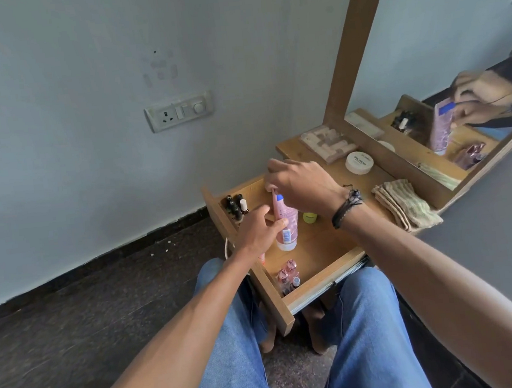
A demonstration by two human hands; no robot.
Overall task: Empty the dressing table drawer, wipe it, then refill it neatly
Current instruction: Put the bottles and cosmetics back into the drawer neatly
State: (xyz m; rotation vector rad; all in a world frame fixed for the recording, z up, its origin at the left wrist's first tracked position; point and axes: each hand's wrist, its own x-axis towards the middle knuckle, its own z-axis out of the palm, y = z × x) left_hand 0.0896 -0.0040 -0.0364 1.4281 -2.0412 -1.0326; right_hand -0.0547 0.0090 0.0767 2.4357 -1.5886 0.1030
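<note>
1 pink tube (293, 217), 1 white jar (359, 162), 1 folded cloth (406, 204).

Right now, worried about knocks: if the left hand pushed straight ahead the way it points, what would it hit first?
The pink tube the left hand grips; beyond that, likely the yellow lid, though depth is unclear.

1. The drawer (320, 286) is open from above; bare wood lies between the tube (287, 222) and the near wall.
2. In the far left corner stand dark bottles (235, 206), in the near left pink bottles (287, 273).
3. A green cap (309, 217) sits beside the tube.
</note>
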